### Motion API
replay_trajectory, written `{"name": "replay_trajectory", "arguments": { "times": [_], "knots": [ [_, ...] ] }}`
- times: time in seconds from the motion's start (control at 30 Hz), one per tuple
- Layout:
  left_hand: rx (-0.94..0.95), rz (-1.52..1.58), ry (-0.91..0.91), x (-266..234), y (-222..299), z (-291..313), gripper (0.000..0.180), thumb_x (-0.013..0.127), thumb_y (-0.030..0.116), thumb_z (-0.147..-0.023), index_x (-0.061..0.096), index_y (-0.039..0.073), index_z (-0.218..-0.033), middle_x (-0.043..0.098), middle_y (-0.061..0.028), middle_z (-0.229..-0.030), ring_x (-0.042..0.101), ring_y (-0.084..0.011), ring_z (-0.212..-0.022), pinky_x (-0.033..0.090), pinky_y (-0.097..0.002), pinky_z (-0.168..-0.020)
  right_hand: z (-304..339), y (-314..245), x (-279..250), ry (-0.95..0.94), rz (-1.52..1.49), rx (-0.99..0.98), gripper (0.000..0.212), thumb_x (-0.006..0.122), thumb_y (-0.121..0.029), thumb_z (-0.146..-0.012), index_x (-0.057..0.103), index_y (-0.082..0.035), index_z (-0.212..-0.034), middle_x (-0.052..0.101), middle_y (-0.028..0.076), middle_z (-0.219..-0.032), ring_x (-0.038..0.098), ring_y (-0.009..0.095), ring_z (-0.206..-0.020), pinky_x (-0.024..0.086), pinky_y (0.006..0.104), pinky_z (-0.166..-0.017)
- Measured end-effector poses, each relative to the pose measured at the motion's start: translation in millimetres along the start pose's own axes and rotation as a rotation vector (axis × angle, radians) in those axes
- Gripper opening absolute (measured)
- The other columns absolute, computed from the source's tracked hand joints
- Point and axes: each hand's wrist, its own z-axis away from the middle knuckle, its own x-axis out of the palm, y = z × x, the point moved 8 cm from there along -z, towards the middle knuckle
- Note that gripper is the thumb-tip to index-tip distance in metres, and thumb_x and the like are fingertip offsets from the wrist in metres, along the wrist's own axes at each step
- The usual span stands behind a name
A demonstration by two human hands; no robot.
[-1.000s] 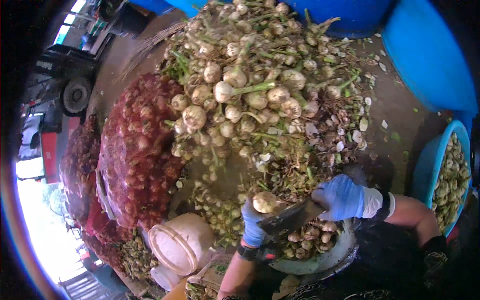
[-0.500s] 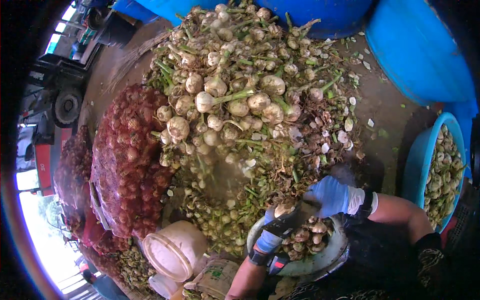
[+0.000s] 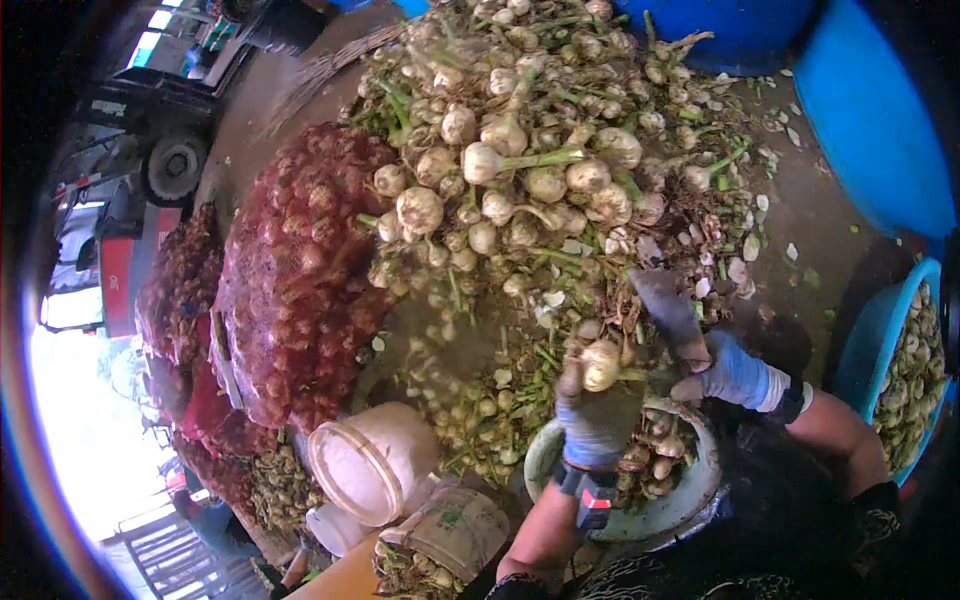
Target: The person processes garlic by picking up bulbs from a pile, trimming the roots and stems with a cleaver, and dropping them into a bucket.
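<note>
My left hand (image 3: 598,428), in a blue and grey work glove, is closed around a garlic bulb (image 3: 600,366) just above the far rim of a pale basin (image 3: 707,478). To its right, my gloved right hand (image 3: 735,374) grips a broad-bladed knife (image 3: 668,308), blade pointing away and up to the left, apart from the bulb. Trimmed garlic bulbs (image 3: 662,458) lie in the basin, close against my body. Beyond my hands rises a large heap of garlic (image 3: 545,180) with stems attached.
Red mesh sacks of bulbs (image 3: 300,290) stand at left. White buckets (image 3: 385,455) sit near left. On the right are a blue tub of garlic (image 3: 872,340) and a larger blue container (image 3: 880,120). A vehicle wheel (image 3: 175,168) and a person (image 3: 215,525) show far left.
My left hand has lifted from the basin, showing a garlic bulb in it. My right hand has moved right with the knife, whose blade now points away. The whole view has shifted.
</note>
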Motion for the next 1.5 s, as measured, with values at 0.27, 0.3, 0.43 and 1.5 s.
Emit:
{"name": "replay_trajectory", "arguments": {
  "times": [0.27, 0.3, 0.43, 1.5],
  "knots": [
    [-0.318, -0.513, -0.003, -55.1, -3.9, 23.1, 0.054, 0.063, 0.036, -0.076, 0.052, 0.003, -0.118, 0.063, -0.0113, -0.103, 0.063, -0.0243, -0.091, 0.054, -0.0334, -0.073, -5.4, 14.7, -11.4, 0.004, -0.092, 0.225, 0.018, 0.071, -0.01, -0.069, 0.061, -0.004, -0.082, 0.059, 0.001, -0.067, 0.057, 0.011, -0.056, 0.045, 0.0251, -0.054],
    [-0.481, -0.56, -0.051, -57.5, -8.4, 26.8, 0.054, 0.063, 0.033, -0.076, 0.053, -0.002, -0.116, 0.065, -0.0127, -0.097, 0.065, -0.0243, -0.082, 0.054, -0.0316, -0.072, -5.7, 25.1, -17.8, 0.08, -0.064, 0.173, 0.019, 0.072, -0.011, -0.068, 0.06, -0.003, -0.081, 0.059, 0.001, -0.068, 0.056, 0.01, -0.058, 0.045, 0.0255, -0.055],
    [-0.59, -1.203, -0.181, -28.9, -18.7, 24.6, 0.033, 0.061, 0.012, -0.081, 0.061, -0.001, -0.11, 0.064, -0.0032, -0.086, 0.055, -0.0068, -0.073, 0.045, -0.0225, -0.061, -10.4, 18.6, -23.7, 0.102, 0.101, 0.094, 0.02, 0.072, -0.013, -0.068, 0.058, -0.004, -0.079, 0.056, 0.0, -0.068, 0.05, 0.008, -0.062, 0.044, 0.0269, -0.058],
    [0.288, -2.094, 0.314, -247.9, 271.7, 12.5, 0.029, 0.06, 0.02, -0.081, 0.058, 0.006, -0.106, 0.064, -0.0074, -0.094, 0.061, -0.0214, -0.082, 0.05, -0.0356, -0.068, -7.3, 68.5, -21.5, -0.029, 0.38, 0.315, 0.029, 0.074, -0.026, -0.067, 0.062, 0.001, -0.068, 0.058, 0.012, -0.055, 0.058, 0.021, -0.047, 0.047, 0.0327, -0.047]
  ]
}}
